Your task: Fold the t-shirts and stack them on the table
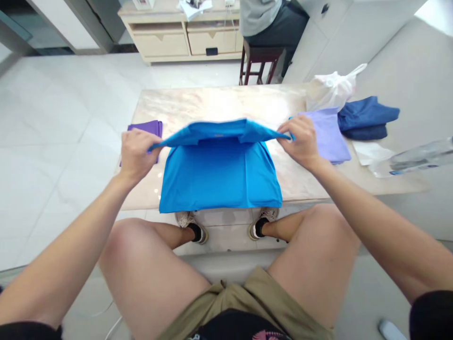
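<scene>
Pale table [212, 101], near edge: blue cloth [219, 174], raised side clamped in fingers of my left hand [136, 153] and right hand [301, 140].

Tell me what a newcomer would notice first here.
Probably the bright blue cloth, held up at its corners between the left hand and right hand above the pale table. Next, the lilac cloth beyond the right hand and the darker purple cloth by the left.
</scene>
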`<action>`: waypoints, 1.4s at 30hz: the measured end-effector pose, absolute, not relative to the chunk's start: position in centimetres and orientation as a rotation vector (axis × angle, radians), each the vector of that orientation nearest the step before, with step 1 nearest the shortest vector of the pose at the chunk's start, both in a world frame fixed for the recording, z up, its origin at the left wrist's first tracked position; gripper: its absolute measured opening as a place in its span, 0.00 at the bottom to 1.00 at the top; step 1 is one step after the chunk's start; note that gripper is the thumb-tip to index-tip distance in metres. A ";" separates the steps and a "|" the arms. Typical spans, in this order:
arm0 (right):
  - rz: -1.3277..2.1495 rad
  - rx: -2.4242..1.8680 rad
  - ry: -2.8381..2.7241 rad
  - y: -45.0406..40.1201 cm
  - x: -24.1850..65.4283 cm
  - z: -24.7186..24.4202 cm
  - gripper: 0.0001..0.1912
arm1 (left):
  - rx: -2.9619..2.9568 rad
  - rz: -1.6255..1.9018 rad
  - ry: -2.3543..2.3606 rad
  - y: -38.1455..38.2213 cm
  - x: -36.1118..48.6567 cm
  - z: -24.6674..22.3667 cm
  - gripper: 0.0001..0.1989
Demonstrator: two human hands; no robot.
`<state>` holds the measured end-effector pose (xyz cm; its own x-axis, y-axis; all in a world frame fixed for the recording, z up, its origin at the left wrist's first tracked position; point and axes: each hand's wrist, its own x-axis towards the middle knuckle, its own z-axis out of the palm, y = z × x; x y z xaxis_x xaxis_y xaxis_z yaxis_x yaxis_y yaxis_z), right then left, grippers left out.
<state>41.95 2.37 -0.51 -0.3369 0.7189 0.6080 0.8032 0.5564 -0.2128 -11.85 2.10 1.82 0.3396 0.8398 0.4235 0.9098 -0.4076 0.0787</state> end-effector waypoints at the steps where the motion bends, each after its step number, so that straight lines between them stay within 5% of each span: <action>1: -0.141 -1.250 -2.204 0.1 42.3 -2.2 0.03 | -2.530 -0.482 -1.537 0.1 -12.3 0.4 0.15; 5: -0.064 -1.390 -2.579 -5.6 41.9 -6.5 0.15 | -2.818 -0.057 -1.291 -4.2 -13.0 -3.2 0.13; 9: -0.072 -1.588 -2.696 -6.4 40.1 -5.7 0.15 | -2.824 0.107 -1.211 -3.9 -12.4 -3.4 0.14; 19: -0.113 -1.444 -2.830 -9.8 39.6 -1.5 0.10 | -2.743 -0.044 -1.339 -5.5 -14.7 -1.5 0.07; 28: -0.126 -1.479 -2.835 -11.5 40.3 -2.4 0.09 | -2.759 0.057 -1.457 -6.4 -14.8 -1.7 0.08; 42: -0.062 -1.156 -2.795 -13.0 34.4 -6.4 0.10 | -2.927 0.202 -0.906 -8.2 -9.8 -3.7 0.07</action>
